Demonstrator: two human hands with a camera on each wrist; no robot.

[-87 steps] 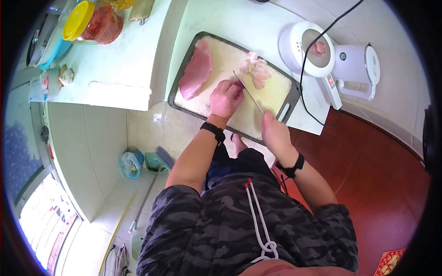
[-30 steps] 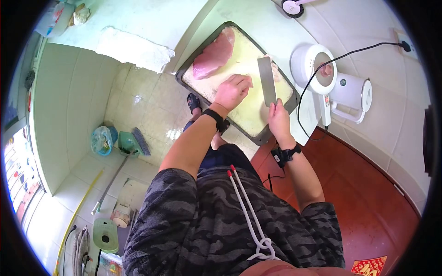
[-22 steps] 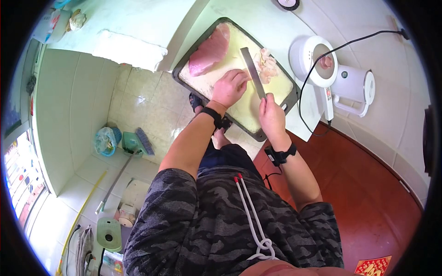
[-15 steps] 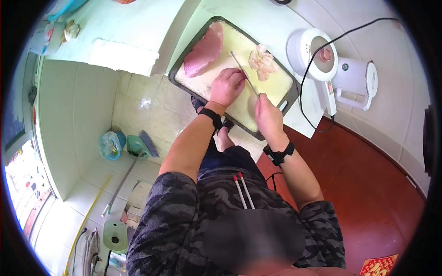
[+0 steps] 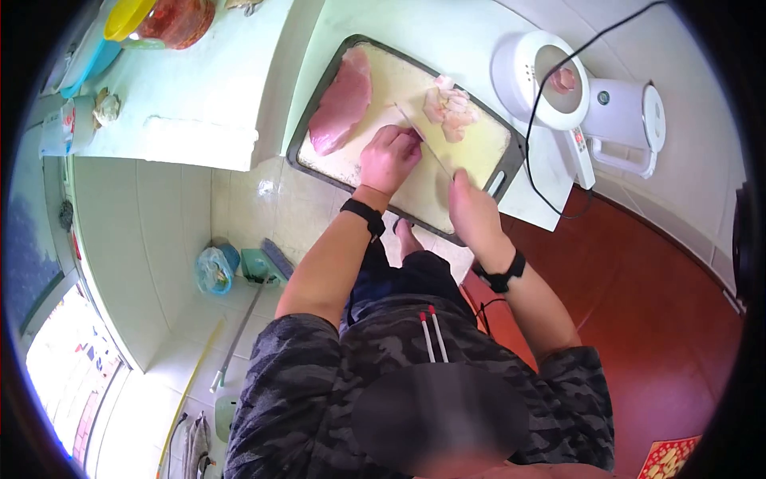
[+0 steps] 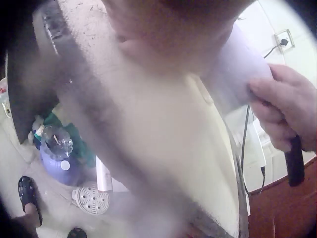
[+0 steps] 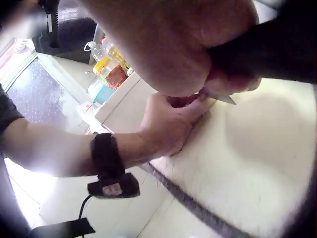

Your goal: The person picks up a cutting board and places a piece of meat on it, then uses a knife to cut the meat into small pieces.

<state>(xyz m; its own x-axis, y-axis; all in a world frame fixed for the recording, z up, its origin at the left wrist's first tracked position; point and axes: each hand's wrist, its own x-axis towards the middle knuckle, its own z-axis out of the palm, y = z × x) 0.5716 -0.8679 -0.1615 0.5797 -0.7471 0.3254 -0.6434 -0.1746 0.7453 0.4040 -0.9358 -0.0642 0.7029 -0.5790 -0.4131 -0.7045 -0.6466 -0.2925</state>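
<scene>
A black-edged cutting board [image 5: 487, 172] lies on the white counter. My right hand [image 5: 476, 211] grips the black handle [image 6: 295, 166] of a cleaver [image 5: 435, 156], whose blade shows nearly edge-on in the head view. Close beside the blade, my left hand [image 5: 387, 160] curls its fingers over a small piece of meat [image 5: 413, 136], mostly hidden under them. Towards the board's far left lies a large slab of raw pink meat [image 5: 343, 100]. Beyond the blade sits a loose pile of pale cut meat pieces [image 5: 452, 112]. In the right wrist view, my right hand covers most of the cleaver.
A white electric cooking pot [image 5: 515, 76] and a white kettle [image 5: 622, 120] stand right of the board, with a black cord [image 5: 533, 136] looping by its corner. At left, a higher ledge [image 5: 211, 120] holds a yellow-lidded jar [image 5: 171, 22].
The cleaver has turned from showing its broad side over the cut pieces to nearly edge-on beside my left fingers. The pile it covered is in sight again. The head view has shifted.
</scene>
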